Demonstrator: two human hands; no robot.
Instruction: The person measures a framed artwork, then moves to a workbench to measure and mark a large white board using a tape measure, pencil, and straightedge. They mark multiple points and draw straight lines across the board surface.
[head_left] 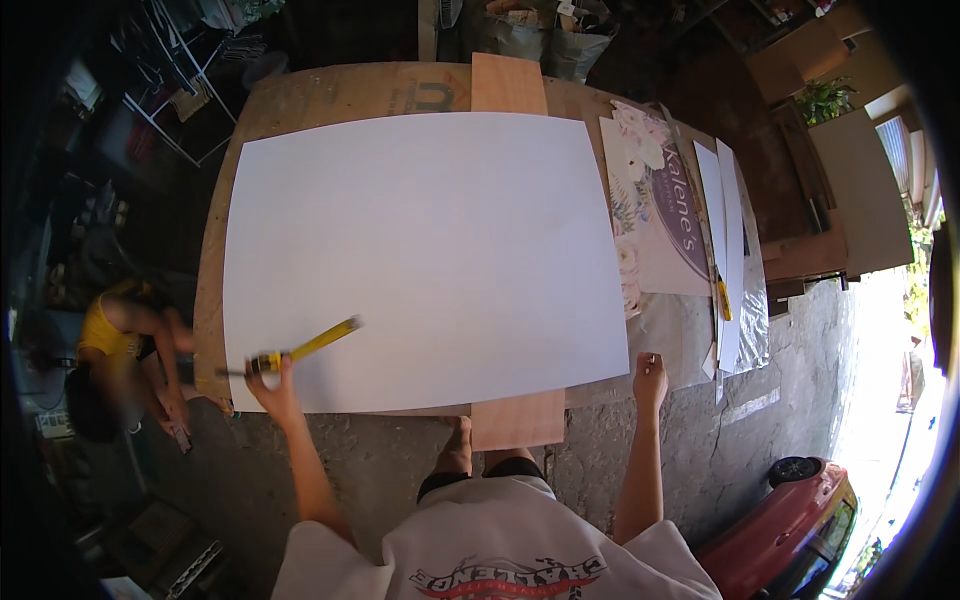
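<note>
A large white sheet (430, 250) lies flat across the work table in front of me. Over its near left corner, my left hand (273, 390) grips a black and yellow tape measure (268, 364). A short length of yellow blade (325, 338) sticks out of it to the right, slanting away from me over the sheet. My right hand (650, 380) is closed beside the sheet's near right corner, at the table's front edge. Whatever its curled fingers hold, if anything, is hidden.
A printed floral sign (660, 200), white strips (733, 250) and a yellow cutter (723, 297) lie on the table's right side. A wooden plank (518, 418) juts out beneath the sheet. Another person (125, 340) crouches at the left. A red car (780, 525) stands lower right.
</note>
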